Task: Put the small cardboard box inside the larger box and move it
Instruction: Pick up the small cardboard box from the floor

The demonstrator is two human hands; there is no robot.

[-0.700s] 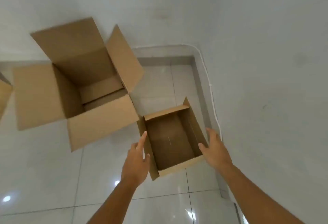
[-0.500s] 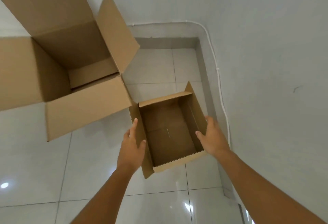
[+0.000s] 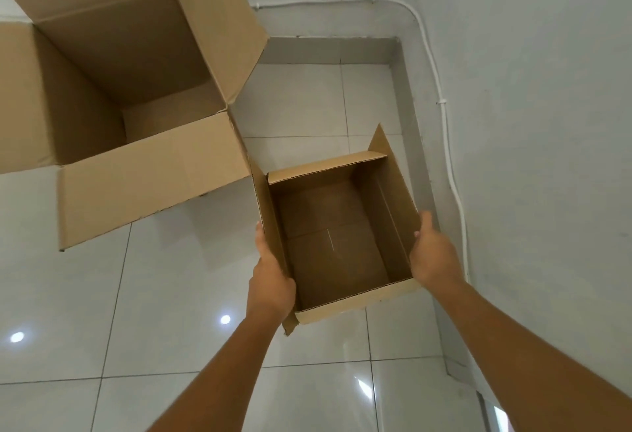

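The small cardboard box [image 3: 328, 240] is open at the top and empty, near the room's corner on the white tiled floor. My left hand [image 3: 272, 281] presses flat against its left wall and my right hand [image 3: 432, 253] against its right wall, so both grip the box between them. The larger box [image 3: 143, 171] stands to the upper left, its flaps spread wide and its inside empty; its near flap almost touches the small box's left corner.
A white wall [image 3: 547, 123] runs close along the right, with a thin white cable [image 3: 448, 144] clipped to it. A grey skirting [image 3: 328, 51] lines the corner behind the boxes. Glossy tiles [image 3: 154, 312] stretch out below the larger box.
Both hands have closed in from just short of the small box onto its two side walls. The view has moved closer, so both boxes look bigger.
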